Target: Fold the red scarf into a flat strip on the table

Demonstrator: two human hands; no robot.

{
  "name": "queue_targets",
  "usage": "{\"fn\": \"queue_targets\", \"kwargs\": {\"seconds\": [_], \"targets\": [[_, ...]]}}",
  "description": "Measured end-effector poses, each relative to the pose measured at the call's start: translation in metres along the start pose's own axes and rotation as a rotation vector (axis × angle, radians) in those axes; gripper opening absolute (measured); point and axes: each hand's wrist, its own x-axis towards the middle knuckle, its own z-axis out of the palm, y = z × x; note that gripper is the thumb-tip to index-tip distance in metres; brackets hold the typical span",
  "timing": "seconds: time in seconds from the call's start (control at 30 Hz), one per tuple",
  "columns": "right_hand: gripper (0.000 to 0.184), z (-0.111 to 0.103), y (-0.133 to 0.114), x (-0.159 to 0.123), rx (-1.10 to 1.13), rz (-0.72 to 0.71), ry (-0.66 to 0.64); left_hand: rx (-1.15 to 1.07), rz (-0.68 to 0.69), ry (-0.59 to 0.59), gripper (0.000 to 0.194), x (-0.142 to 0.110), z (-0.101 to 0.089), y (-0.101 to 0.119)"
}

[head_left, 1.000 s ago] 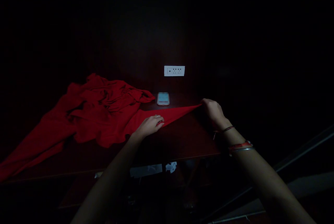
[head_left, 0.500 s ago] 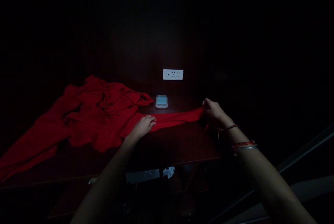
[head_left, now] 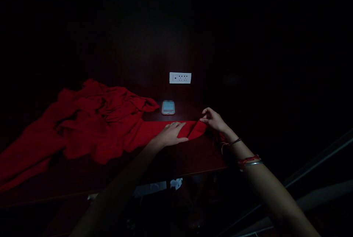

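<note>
Resting on the sleeve-like strip of the red cloth [head_left: 96, 123], left hand [head_left: 171, 134] lies palm down, fingers spread and straight, not clenched, pressing fabric to the bench [head_left: 201, 159]. Right hand [head_left: 214, 120] sits at the strip's far right end, thumb and index at a raised fold; the fingers are curled, a gap shows between index and thumb, cannot tell whether any fabric is pinched. Red cloth is on the bench, bunched and wrinkled on the left, one long part running off toward the lower left, the strip stretching right beneath both hands. Hands near each other, not touching. Ring [head_left: 174, 123] on left hand; right forearm has a dark cord [head_left: 236, 141], a red band [head_left: 248, 159] and a silvery bangle [head_left: 254, 163]. Phone [head_left: 168, 107], screen lit, lies flat just behind the strip, right of the bunched part, apart from both hands. White socket plate [head_left: 180, 78] on the dark wall above the phone. Below the bench edge: a pale flat piece [head_left: 151, 188] and a crumpled white piece [head_left: 176, 183], both too dim to identify.
</note>
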Motion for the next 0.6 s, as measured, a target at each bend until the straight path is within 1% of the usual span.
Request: {"fn": "queue_targets", "kwargs": {"seconds": [0.07, 0.1, 0.2, 0.27, 0.3, 0.37, 0.43, 0.47, 0.53, 0.6], "targets": [[0.028, -0.003, 0.000, 0.004, 0.011, 0.030, 0.052, -0.017, 0.015, 0.007, 0.076, 0.015, 0.007, 0.010], [0.026, -0.005, 0.001, 0.006, 0.018, 0.046, 0.082, -0.027, 0.017, 0.028, 0.074, 0.021, 0.011, 0.014], [0.019, -0.013, 0.005, 0.007, -0.017, 0.090, 0.174, -0.100, -0.018, 0.089, 0.047, 0.034, 0.022, 0.019], [0.009, -0.019, 0.006, 0.003, -0.150, 0.071, 0.195, -0.190, -0.037, 0.101, 0.035, 0.037, 0.027, 0.017], [0.006, -0.020, 0.007, -0.001, -0.237, 0.034, 0.183, -0.230, -0.032, 0.102, 0.033, 0.036, 0.028, 0.014], [0.018, -0.021, 0.005, -0.010, -0.392, -0.080, 0.117, -0.266, -0.013, 0.108, 0.030, 0.034, 0.029, 0.008], [0.026, -0.019, 0.001, -0.020, -0.476, -0.180, 0.012, -0.254, -0.004, 0.114, 0.028, 0.031, 0.027, 0.002], [0.026, -0.017, -0.001, -0.025, -0.496, -0.210, -0.044, -0.242, -0.001, 0.112, 0.028, 0.030, 0.026, 0.000], [0.021, -0.013, -0.006, -0.034, -0.524, -0.239, -0.138, -0.216, 0.004, 0.108, 0.027, 0.028, 0.025, -0.003], [0.018, -0.011, -0.010, -0.040, -0.555, -0.259, -0.186, -0.183, 0.016, 0.115, 0.027, 0.026, 0.024, -0.005]]}}
